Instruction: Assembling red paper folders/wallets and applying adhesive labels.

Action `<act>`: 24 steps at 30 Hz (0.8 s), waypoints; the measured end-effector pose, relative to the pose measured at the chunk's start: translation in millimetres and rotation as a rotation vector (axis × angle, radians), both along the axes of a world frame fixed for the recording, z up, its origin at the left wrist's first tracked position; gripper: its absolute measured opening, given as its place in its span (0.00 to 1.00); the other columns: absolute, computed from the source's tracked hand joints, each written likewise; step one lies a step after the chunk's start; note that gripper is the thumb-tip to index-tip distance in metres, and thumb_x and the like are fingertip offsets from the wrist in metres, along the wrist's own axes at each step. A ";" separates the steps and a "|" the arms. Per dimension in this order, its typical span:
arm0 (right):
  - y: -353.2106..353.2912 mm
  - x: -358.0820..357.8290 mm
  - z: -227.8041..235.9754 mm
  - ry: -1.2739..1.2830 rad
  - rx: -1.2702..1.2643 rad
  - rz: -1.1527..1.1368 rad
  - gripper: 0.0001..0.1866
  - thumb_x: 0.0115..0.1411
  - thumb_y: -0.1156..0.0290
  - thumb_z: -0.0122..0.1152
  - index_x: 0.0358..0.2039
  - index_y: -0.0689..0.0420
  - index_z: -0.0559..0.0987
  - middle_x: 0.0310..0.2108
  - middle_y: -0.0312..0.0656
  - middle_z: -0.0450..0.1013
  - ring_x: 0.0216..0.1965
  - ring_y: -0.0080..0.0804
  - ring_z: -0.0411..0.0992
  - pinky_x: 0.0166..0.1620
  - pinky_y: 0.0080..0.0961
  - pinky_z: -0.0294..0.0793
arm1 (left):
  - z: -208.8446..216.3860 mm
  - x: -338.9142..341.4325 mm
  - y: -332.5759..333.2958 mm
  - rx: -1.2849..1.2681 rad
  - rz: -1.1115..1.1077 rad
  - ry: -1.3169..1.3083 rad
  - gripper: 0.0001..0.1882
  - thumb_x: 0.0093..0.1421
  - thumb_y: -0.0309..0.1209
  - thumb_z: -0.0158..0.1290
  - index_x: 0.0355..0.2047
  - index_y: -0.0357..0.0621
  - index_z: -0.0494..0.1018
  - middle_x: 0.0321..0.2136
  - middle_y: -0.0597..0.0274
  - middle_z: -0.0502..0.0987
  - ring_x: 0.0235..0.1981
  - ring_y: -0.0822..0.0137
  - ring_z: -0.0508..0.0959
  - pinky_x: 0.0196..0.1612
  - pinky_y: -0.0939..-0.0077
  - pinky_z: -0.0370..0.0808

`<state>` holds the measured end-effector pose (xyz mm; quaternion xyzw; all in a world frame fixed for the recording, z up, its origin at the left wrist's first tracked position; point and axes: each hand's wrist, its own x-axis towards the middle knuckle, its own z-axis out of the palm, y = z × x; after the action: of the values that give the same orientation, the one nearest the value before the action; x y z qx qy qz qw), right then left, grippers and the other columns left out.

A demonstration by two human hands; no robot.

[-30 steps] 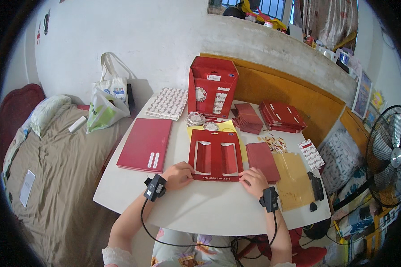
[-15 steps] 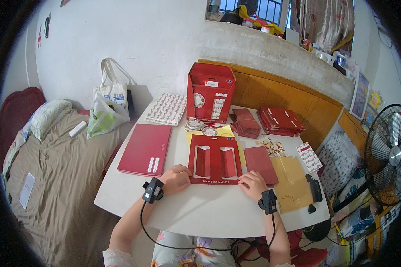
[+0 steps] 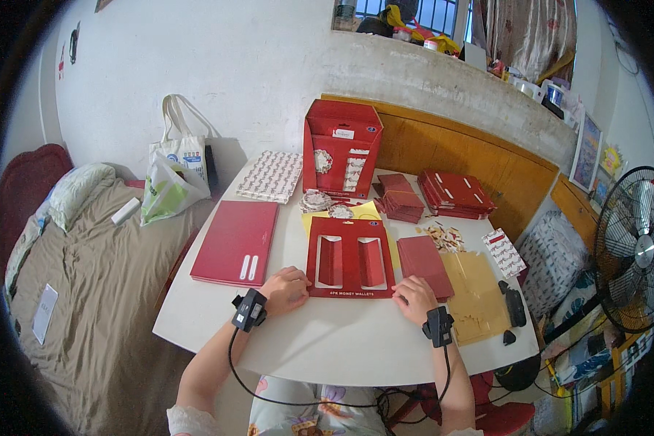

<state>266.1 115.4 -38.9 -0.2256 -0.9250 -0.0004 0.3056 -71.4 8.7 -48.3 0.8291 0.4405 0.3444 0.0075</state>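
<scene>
red cardboard, flat on the white bench (image 3: 320,352): a two-windowed card (image 3: 352,254), between the left hand (image 3: 287,289) and the right hand (image 3: 416,299). fingers bunched together at the card's near corners, left at left, right at right; clamped on it or merely resting there, impossible to tell with the undersides hidden. beyond the card, a yellow sheet (image 3: 370,211), partly covered by it, and further beyond, a tall red box (image 3: 340,149), upright. left of the card, near but apart, a flat dark-red stack (image 3: 232,243); just beside it on the right, a smaller reddish stack (image 3: 425,267). by the matching touch at both corners, probably a steadying or squaring step. for any next move from here, called for: even pressure at both corners, no bending of the narrow strips around the windows, and, in case of a lift, fingertips well under the near edge.
</scene>
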 end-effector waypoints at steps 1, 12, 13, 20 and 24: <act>0.7 -0.8 -0.1 0.000 0.002 0.008 0.03 0.48 0.76 0.61 0.23 0.57 0.74 0.30 0.37 0.73 0.36 0.36 0.70 0.42 0.33 0.69 | -1.2 -0.8 0.5 -0.001 0.002 0.001 0.03 0.47 0.25 0.58 0.22 0.42 0.74 0.34 0.59 0.77 0.39 0.58 0.75 0.43 0.65 0.74; -2.5 -2.1 1.4 -0.001 0.027 -0.004 0.06 0.48 0.75 0.62 0.27 0.57 0.75 0.29 0.37 0.72 0.35 0.37 0.70 0.41 0.34 0.69 | -0.3 6.2 -0.9 0.045 0.046 0.067 0.07 0.46 0.28 0.60 0.26 0.43 0.74 0.32 0.59 0.76 0.38 0.58 0.75 0.44 0.63 0.72; -2.3 -2.8 -0.4 0.001 0.032 -0.006 0.06 0.48 0.75 0.63 0.28 0.56 0.75 0.29 0.37 0.72 0.35 0.37 0.70 0.41 0.34 0.69 | 0.9 8.9 -0.6 0.048 0.043 0.068 0.07 0.46 0.28 0.60 0.26 0.43 0.74 0.32 0.59 0.76 0.38 0.58 0.75 0.44 0.63 0.72; -6.6 -18.8 -2.7 0.030 0.051 0.052 0.05 0.49 0.75 0.63 0.26 0.56 0.75 0.30 0.37 0.72 0.36 0.36 0.70 0.42 0.33 0.70 | -5.1 19.3 6.0 0.209 0.018 0.101 0.07 0.47 0.28 0.61 0.25 0.44 0.74 0.30 0.62 0.75 0.36 0.60 0.76 0.44 0.64 0.72; -5.8 -19.5 -3.4 0.015 0.064 0.041 0.05 0.49 0.75 0.63 0.25 0.56 0.75 0.29 0.37 0.71 0.35 0.35 0.70 0.41 0.33 0.70 | -6.3 23.9 8.6 0.224 0.007 0.103 0.07 0.47 0.27 0.61 0.24 0.43 0.73 0.29 0.61 0.75 0.34 0.60 0.76 0.42 0.64 0.73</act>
<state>246.6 109.6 -42.3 -0.1969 -0.9267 -0.0222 0.3195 -47.4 17.3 -54.6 0.8397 0.4021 0.3484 -0.1089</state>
